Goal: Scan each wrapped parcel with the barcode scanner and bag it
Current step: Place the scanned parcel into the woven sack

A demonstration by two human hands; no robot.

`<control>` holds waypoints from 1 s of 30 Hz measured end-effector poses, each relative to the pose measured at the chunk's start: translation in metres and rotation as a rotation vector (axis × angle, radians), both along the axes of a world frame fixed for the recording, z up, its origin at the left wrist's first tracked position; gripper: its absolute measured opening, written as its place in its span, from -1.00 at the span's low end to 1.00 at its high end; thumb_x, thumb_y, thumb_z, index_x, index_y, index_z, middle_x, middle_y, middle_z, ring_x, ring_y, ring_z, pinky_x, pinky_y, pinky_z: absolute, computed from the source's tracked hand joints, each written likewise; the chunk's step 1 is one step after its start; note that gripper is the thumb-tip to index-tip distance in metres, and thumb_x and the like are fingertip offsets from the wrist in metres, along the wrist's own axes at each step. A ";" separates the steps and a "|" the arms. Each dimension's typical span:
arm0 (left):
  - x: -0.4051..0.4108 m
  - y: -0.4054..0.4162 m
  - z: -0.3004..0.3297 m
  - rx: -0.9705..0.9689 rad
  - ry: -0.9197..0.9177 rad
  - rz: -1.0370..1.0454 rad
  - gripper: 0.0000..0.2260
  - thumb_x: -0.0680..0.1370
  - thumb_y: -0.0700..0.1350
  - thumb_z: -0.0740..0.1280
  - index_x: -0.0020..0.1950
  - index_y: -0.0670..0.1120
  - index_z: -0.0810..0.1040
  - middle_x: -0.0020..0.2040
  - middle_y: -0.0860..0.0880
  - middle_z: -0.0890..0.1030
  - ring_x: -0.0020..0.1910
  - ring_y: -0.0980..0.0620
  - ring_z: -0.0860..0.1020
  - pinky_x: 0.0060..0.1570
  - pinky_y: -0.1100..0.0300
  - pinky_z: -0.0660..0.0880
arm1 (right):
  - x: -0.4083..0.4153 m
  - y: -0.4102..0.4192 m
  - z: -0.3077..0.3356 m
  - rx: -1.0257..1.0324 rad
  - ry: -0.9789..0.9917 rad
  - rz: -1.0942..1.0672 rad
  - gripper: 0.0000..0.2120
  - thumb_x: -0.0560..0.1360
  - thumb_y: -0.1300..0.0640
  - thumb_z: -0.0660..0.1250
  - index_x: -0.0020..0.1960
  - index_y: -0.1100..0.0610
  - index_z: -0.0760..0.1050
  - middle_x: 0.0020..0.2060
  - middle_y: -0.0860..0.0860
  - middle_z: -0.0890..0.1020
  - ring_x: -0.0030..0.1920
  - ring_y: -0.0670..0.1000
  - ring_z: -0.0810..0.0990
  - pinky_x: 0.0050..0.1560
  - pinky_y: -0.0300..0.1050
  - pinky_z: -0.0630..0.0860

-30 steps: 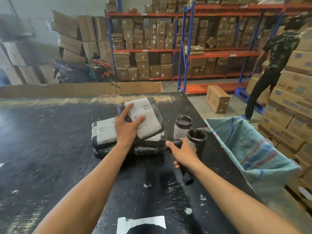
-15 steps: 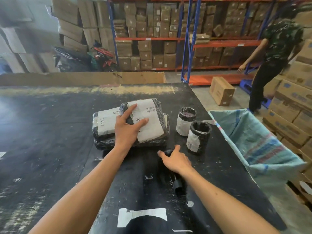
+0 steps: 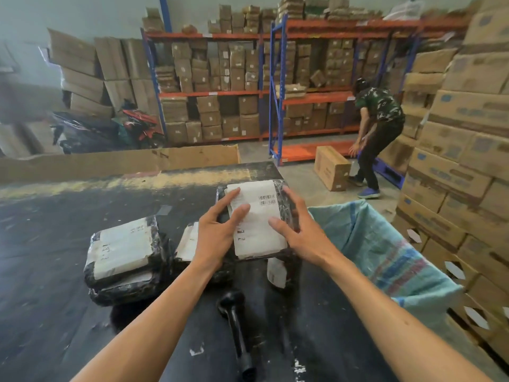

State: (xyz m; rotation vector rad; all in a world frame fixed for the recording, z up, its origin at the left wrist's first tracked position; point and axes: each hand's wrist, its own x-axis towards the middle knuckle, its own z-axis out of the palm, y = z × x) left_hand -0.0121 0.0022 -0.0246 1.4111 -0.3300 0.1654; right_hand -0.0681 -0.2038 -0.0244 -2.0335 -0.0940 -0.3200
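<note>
A black-wrapped parcel with a white label point(image 3: 257, 216) is lifted above the black table point(image 3: 49, 244), held between both hands. My left hand point(image 3: 217, 230) grips its left side with fingers on the label. Along its right edge lies my right hand point(image 3: 298, 230). The black barcode scanner point(image 3: 234, 323) lies on the table below my wrists, untouched. A stack of wrapped parcels point(image 3: 124, 257) rests at the left. Another labelled parcel point(image 3: 188, 242) shows behind my left wrist, and a small wrapped item point(image 3: 276, 272) is half hidden under the lifted parcel. The blue-green woven sack point(image 3: 385, 257) hangs open at the table's right edge.
Stacked cardboard cartons point(image 3: 462, 161) rise on the right beyond the sack. A person point(image 3: 377, 133) bends over a carton point(image 3: 332, 168) on the floor by the orange and blue shelving point(image 3: 275, 92). A cardboard sheet point(image 3: 118, 161) borders the table's far edge.
My right hand let go of the scanner, which now lies on the table, and joined my left hand on the top parcel. The parcel has been lifted off the stack and moved rightward.
</note>
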 end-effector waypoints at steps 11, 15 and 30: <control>0.025 -0.196 0.009 -0.065 0.066 -0.085 -0.78 0.62 0.04 0.39 0.26 0.13 0.68 0.15 0.05 0.72 0.13 0.04 0.69 -0.02 0.17 0.66 | 0.041 -0.169 -0.021 0.245 -0.078 -0.033 0.05 0.25 -0.29 0.69 0.48 -0.59 0.06 0.44 -0.39 0.44 0.41 -0.32 0.47 0.45 -0.18 0.45; 0.043 -0.254 0.001 0.082 0.106 -0.130 -0.74 0.65 0.11 0.32 0.32 0.21 0.62 0.19 0.16 0.69 0.20 0.16 0.64 0.23 0.08 0.59 | 0.058 -0.229 -0.038 0.327 -0.080 -0.052 0.07 0.26 -0.12 0.70 0.58 -0.34 0.13 0.39 -0.40 0.49 0.40 -0.31 0.48 0.35 -0.37 0.45; 0.093 -0.329 -0.172 1.307 0.141 0.014 -0.38 0.69 0.25 -0.01 0.68 -0.02 0.01 0.67 -0.19 0.03 0.64 -0.17 -0.03 0.60 -0.09 -0.13 | 0.105 -0.371 -0.188 0.273 0.250 -0.189 -0.13 0.36 0.03 0.69 0.56 -0.06 0.35 0.28 -0.40 0.50 0.20 -0.49 0.51 0.15 -0.61 0.37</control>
